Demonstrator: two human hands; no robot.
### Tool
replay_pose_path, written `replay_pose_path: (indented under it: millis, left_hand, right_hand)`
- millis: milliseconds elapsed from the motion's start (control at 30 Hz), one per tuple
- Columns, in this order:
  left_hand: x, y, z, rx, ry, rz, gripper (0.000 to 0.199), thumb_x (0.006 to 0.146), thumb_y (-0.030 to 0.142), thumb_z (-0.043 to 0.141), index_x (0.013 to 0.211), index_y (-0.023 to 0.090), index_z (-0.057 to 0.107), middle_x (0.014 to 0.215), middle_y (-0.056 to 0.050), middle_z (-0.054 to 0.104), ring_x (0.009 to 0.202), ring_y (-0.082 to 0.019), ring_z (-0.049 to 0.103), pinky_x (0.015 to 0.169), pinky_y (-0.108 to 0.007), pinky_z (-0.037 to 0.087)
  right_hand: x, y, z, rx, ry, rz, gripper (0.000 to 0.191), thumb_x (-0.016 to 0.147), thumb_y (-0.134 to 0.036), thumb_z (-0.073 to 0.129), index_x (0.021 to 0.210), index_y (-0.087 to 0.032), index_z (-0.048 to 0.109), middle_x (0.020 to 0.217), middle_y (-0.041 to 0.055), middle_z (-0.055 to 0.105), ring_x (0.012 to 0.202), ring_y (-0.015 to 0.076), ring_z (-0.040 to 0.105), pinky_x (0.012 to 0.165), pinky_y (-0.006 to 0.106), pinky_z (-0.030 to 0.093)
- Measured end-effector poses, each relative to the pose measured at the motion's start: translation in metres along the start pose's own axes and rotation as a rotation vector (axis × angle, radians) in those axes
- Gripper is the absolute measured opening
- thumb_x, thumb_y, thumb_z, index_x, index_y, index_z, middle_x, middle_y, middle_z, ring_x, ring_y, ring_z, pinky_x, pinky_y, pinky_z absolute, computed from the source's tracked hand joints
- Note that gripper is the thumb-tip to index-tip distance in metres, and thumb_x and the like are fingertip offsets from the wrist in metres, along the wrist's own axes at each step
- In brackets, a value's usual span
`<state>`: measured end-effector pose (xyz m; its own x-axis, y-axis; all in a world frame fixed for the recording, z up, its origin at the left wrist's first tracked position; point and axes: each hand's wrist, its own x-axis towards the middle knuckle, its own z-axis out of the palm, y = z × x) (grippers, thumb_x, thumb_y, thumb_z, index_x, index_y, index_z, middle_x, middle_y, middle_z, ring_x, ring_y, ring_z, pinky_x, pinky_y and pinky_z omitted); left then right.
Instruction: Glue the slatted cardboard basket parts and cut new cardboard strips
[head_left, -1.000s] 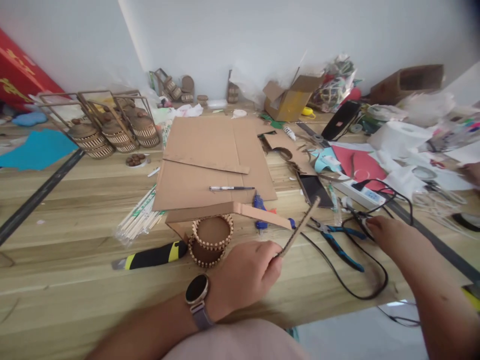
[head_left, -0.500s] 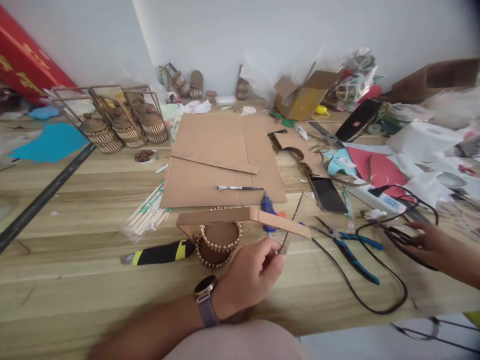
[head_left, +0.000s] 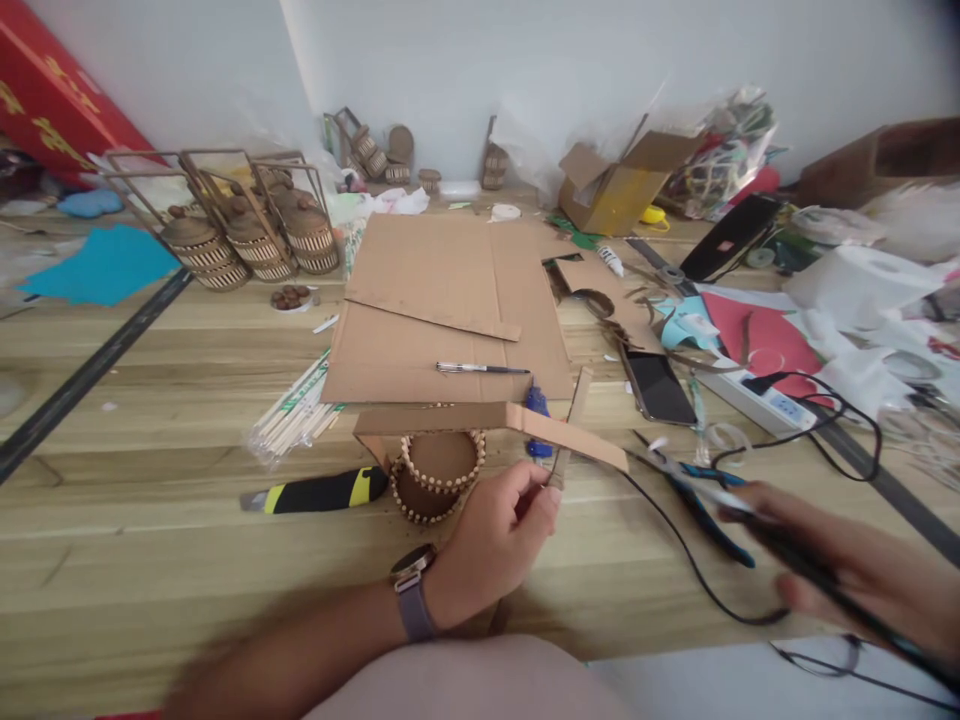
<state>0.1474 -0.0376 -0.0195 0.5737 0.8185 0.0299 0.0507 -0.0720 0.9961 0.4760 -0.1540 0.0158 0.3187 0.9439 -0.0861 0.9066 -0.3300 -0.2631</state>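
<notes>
My left hand, closed, pinches the lower end of a narrow cardboard strip between thumb and fingers. A longer bent cardboard strip lies just beyond it, crossing the narrow one. Left of that hand are round cardboard pieces edged with small pale stick ends. My right hand is blurred and wrapped round a slim tool with a silvery front and dark handle; motion hides its exact kind. Blue-handled pliers lie beneath the tool's front. A blue glue gun lies partly behind the strips.
A utility knife and bagged sticks lie at left. Beyond are a cardboard sheet bearing a pen, and a phone. A black cable loops near a power strip. Lidded baskets stand back left.
My right hand has lifted the slim tool from the right side and brought it left over the pliers. The narrow strip in my left hand has turned to show its broad face.
</notes>
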Motion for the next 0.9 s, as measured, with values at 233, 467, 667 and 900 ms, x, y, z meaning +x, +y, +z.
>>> replay_pose_path:
  millis: [233,467,667,900]
  left_hand:
    - [0.001,-0.001,-0.002,-0.013,-0.038,-0.059,0.02,0.094,0.031,0.051,0.079,0.018,0.056,0.064,0.004,0.056,0.059,-0.011,0.051,0.059,-0.022,0.038]
    - [-0.002,0.003,-0.002,-0.013,-0.075,-0.076,0.021,0.092,0.029,0.052,0.074,0.018,0.055,0.065,0.003,0.055,0.062,-0.011,0.048,0.059,-0.022,0.036]
    - [-0.001,0.005,-0.003,-0.025,-0.097,-0.076,0.019,0.09,0.029,0.052,0.075,0.018,0.056,0.064,0.003,0.056,0.061,-0.011,0.048,0.059,-0.022,0.037]
    - [0.0,0.005,-0.003,-0.056,-0.105,-0.055,0.02,0.09,0.028,0.053,0.073,0.019,0.054,0.063,0.004,0.054,0.06,-0.01,0.048,0.06,-0.021,0.037]
  right_hand:
    - [0.011,-0.089,0.037,0.614,-0.668,-0.115,0.032,0.079,-0.057,0.063,0.095,-0.029,0.064,0.07,0.0046,0.062,0.072,0.0254,0.052,0.067,0.037,0.041]
    - [0.018,-0.091,0.044,0.671,-0.766,-0.255,0.058,0.077,-0.078,0.062,0.101,-0.025,0.056,0.075,-0.0032,0.043,0.067,0.0154,0.033,0.06,0.028,0.03]
    - [0.019,-0.101,0.046,0.714,-0.767,-0.202,0.042,0.082,-0.063,0.064,0.099,-0.025,0.059,0.069,-0.0018,0.056,0.068,0.0172,0.044,0.063,0.029,0.034]
    - [0.016,-0.1,0.05,0.698,-0.701,-0.142,0.023,0.081,-0.045,0.061,0.091,-0.024,0.062,0.063,-0.0011,0.061,0.068,0.0193,0.052,0.065,0.03,0.036]
